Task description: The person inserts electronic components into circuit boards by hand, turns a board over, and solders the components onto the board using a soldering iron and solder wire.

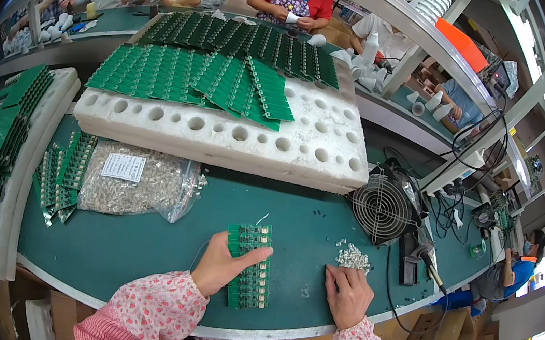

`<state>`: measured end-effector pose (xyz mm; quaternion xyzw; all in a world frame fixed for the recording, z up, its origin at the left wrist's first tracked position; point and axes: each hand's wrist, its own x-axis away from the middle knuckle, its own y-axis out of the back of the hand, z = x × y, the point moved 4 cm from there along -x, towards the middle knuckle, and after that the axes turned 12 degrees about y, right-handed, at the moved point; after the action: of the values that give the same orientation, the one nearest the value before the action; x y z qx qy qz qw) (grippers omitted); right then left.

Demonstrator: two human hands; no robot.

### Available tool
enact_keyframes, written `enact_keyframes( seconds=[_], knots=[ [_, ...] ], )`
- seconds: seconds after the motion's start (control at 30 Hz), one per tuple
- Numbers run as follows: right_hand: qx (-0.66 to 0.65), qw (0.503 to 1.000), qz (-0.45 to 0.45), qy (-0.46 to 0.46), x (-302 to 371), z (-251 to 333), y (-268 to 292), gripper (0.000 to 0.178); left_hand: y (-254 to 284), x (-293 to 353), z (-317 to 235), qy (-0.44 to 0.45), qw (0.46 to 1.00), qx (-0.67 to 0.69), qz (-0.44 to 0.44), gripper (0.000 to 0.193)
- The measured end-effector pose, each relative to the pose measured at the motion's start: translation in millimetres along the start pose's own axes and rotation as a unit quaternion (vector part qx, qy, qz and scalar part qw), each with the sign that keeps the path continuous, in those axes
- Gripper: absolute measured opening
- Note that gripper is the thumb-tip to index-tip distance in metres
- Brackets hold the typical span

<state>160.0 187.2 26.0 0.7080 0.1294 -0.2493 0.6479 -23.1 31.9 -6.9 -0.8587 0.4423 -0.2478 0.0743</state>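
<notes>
A green circuit board panel (249, 282) with rows of small parts lies on the green tabletop in front of me. My left hand (222, 264) grips it by the left side, thumb across its face. A thin pale wire (262, 219) shows just above the panel's top edge. To the right, my right hand (347, 297) rests at the near edge of a heap of tiny silvery-white parts (353, 257). Its fingers are curled together and point down; whatever is between the fingertips is too small to make out.
A white foam block (221, 142) with holes bears many green boards (161, 73). Another board-laden foam block (53, 113) stands left. Nearby lie a bag of small parts (136, 186), a round fan (385, 205) and a soldering iron (435, 268). Several people work beyond.
</notes>
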Motion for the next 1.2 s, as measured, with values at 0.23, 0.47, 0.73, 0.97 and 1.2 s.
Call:
enact_keyframes(
  seconds=[0.23, 0.47, 0.73, 0.97, 1.2],
  knots=[
    [-0.228, 0.958, -0.046, -0.165, -15, 2, -3, 0.008, -5, 1, -2, -0.012, 0.999, -0.038, -0.006, 0.017],
    [-0.65, 0.689, -0.042, -0.317, -50, 39, -39, 0.016, -11, 5, -4, -0.072, 0.989, -0.131, -0.009, 0.019],
    [-0.679, 0.663, -0.024, -0.314, -48, 44, -53, 0.017, -14, 5, -4, -0.118, 0.984, -0.131, -0.01, 0.021],
    [-0.69, 0.653, -0.018, -0.31, -48, 43, -55, 0.018, -16, 4, -4, -0.118, 0.983, -0.137, -0.025, 0.023],
    [-0.684, 0.665, -0.063, -0.292, -44, 43, -49, 0.014, -27, 11, -9, -0.14, 0.97, -0.192, -0.041, 0.022]
  ],
)
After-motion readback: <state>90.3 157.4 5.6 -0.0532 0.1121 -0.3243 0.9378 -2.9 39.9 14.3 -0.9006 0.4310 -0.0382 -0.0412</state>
